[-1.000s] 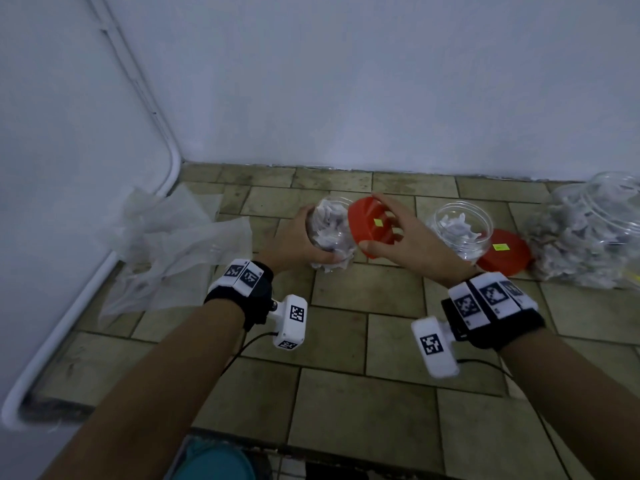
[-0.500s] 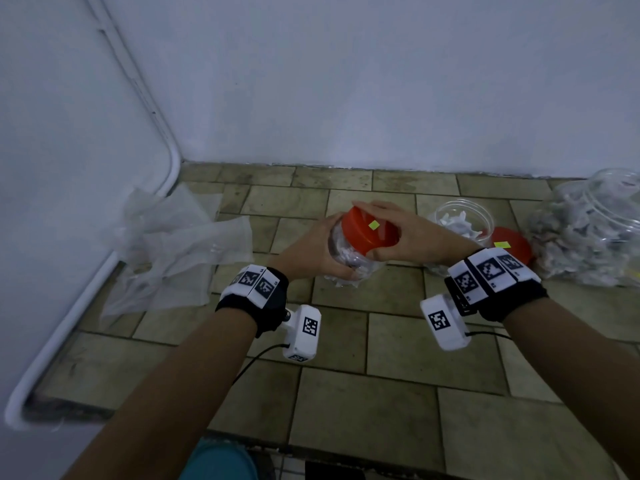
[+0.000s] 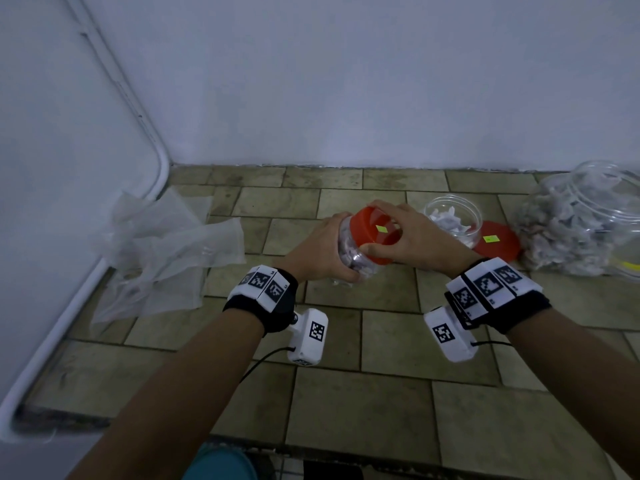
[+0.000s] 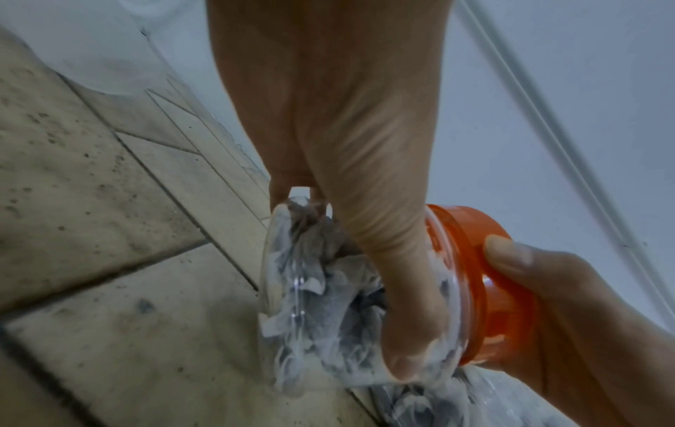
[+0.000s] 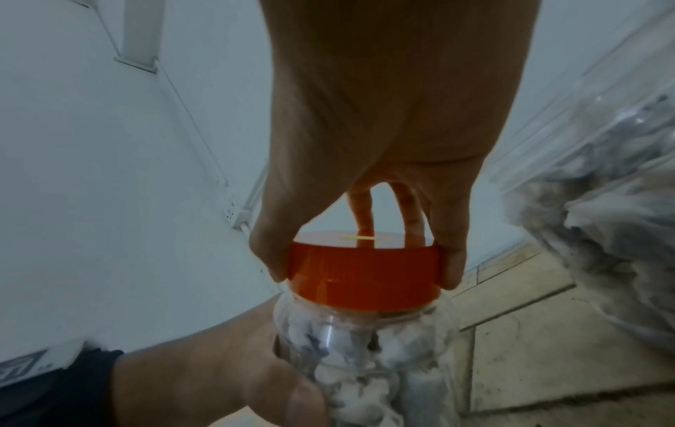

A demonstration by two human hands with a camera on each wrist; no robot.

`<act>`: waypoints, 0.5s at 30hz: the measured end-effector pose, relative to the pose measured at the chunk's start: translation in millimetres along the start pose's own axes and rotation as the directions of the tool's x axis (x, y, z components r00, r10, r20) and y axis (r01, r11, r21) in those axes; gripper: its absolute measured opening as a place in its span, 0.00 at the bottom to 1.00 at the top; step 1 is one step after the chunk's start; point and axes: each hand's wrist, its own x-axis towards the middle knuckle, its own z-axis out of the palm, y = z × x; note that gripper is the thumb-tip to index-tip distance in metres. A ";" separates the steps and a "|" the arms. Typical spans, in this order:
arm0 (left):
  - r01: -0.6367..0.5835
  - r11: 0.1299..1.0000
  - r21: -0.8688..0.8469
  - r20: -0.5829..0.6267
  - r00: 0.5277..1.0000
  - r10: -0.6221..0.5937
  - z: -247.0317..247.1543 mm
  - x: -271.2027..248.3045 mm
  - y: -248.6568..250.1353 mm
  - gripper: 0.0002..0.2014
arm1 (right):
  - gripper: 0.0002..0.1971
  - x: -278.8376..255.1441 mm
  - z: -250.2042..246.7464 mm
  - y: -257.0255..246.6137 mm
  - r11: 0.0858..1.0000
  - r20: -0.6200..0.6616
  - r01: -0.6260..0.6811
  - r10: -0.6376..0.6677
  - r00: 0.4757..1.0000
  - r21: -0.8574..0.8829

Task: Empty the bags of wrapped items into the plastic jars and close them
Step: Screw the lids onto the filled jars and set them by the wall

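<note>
A small clear plastic jar (image 3: 349,252) (image 4: 314,303) (image 5: 365,361) stuffed with white wrapped items is held tilted above the tiled floor. My left hand (image 3: 322,251) (image 4: 365,202) grips its body. An orange lid (image 3: 375,237) (image 4: 486,286) (image 5: 361,271) with a small yellow sticker sits on the jar's mouth, and my right hand (image 3: 412,237) (image 5: 365,173) grips the lid from above with thumb and fingers round its rim. A second open jar (image 3: 453,220) partly filled with wrapped items stands behind my right hand, with its orange lid (image 3: 497,245) lying beside it.
Crumpled empty clear bags (image 3: 162,251) lie on the tiled floor (image 3: 346,393) at the left, by the white wall and its rounded pipe (image 3: 152,140). A large clear container (image 3: 585,220) full of wrapped items lies at the far right.
The orange lid went from being held off the jar's mouth to sitting on it. Both hands and the jar drew nearer to me, and my right hand's fingers shifted round the lid.
</note>
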 end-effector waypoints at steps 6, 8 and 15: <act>-0.004 0.999 0.041 -0.004 1.000 0.004 3.0 0.6 -5.3 0.53 | 0.42 2.0 -0.6 0.0 0.998 0.028 -0.046 0.045 0.999 0.047; 0.002 1.000 0.026 0.003 1.000 -0.002 2.1 -0.3 -5.3 0.53 | 0.42 -0.3 0.4 -0.2 0.995 0.007 -0.033 0.033 0.999 0.096; 0.044 0.997 -0.068 0.086 0.996 -0.038 -2.6 -3.8 -1.3 0.55 | 0.43 -10.3 -2.6 7.3 0.957 0.101 0.081 -0.113 0.988 0.277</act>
